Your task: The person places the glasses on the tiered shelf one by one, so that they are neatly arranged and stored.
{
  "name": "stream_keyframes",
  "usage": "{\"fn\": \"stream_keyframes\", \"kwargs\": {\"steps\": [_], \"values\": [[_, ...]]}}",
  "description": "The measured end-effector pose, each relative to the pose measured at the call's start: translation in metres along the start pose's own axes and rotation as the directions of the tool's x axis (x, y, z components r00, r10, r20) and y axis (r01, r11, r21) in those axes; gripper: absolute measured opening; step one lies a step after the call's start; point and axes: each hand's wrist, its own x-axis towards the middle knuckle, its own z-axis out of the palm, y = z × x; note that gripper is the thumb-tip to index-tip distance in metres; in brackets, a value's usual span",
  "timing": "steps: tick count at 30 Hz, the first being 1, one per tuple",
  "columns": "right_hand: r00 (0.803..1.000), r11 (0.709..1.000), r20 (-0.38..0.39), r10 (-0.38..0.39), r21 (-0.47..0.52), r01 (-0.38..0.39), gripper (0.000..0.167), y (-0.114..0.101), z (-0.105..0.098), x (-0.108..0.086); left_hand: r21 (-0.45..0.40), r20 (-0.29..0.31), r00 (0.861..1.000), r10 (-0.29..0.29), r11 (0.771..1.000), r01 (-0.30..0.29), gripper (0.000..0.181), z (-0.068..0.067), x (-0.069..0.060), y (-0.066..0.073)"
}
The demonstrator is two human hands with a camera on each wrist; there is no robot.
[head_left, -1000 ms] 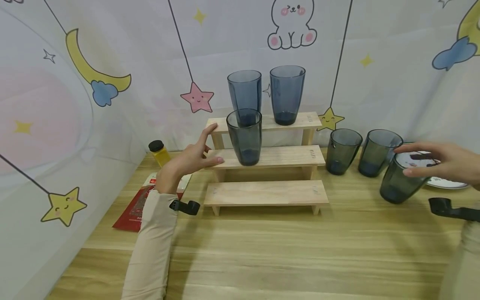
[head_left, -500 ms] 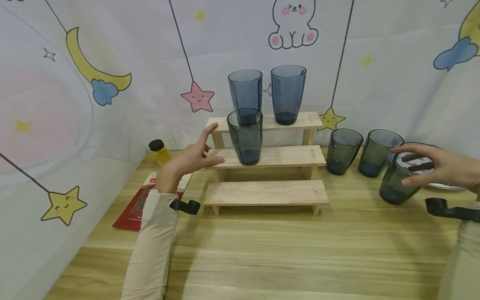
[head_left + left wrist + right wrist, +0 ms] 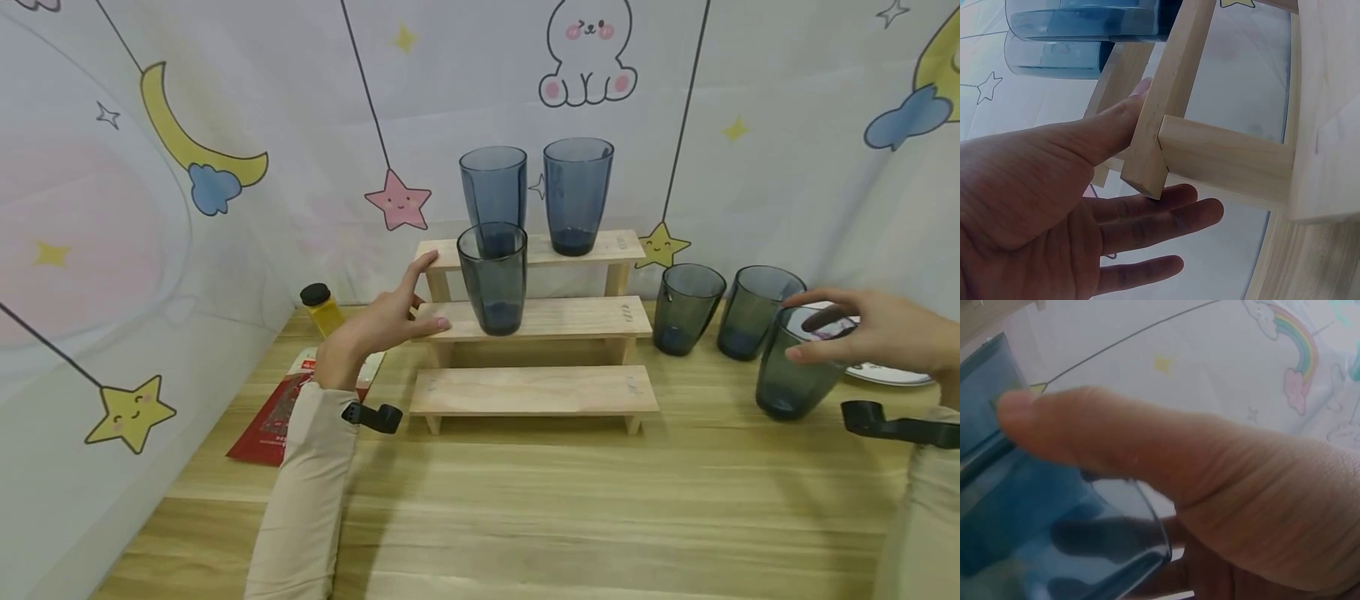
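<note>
Glasses at a three-tier wooden stand (image 3: 536, 387), with likely points of failure. Right of the frame: the right hand (image 3: 877, 329), partly closed, has thumb and fingers on opposite sides of the gripped glass (image 3: 795, 383), high up near its rim. The glass leans in the frame; whether it is clear of the counter (image 3: 525, 517) cannot be told. So high a hold on smooth, tapering walls could allow the base to swing or the glass to slip. Two standing glasses (image 3: 688, 308) (image 3: 757, 312) lie just to its left, the nearer one overlapped by the fingers in this view, and a sideways pull could clink or topple it. A plate (image 3: 896, 377) lies behind. Left of centre: the left hand (image 3: 382, 321), fingers extended and loosely spread, touches the stand's left end. A shove there could jolt the stand. Most exposed would be the middle-tier glass (image 3: 492, 287), whose base sits close to the plank's front edge; the two top-tier glasses (image 3: 495, 187) (image 3: 579, 196) could rock too.
</note>
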Motion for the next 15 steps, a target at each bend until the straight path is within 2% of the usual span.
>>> {"fn": "stream_keyframes", "kwargs": {"steps": [5, 10, 15], "values": [[0.997, 0.999, -0.069, 0.017, -0.027, -0.019, 0.079, -0.015, -0.003, 0.002, 0.011, -0.002, 1.000, -0.002, 1.000, 0.002, 0.095, 0.001, 0.001, -0.001], [0.995, 1.000, -0.100, 0.024, -0.017, -0.026, 0.079, -0.035, -0.004, 0.005, 0.005, 0.002, 1.000, 0.009, 1.000, -0.009, 0.094, 0.000, 0.002, -0.001], [0.987, 0.999, -0.162, -0.019, -0.030, 0.014, 0.078, -0.056, -0.004, 0.009, 0.000, 0.002, 1.000, 0.007, 1.000, -0.007, 0.094, 0.000, 0.000, -0.001]]}}
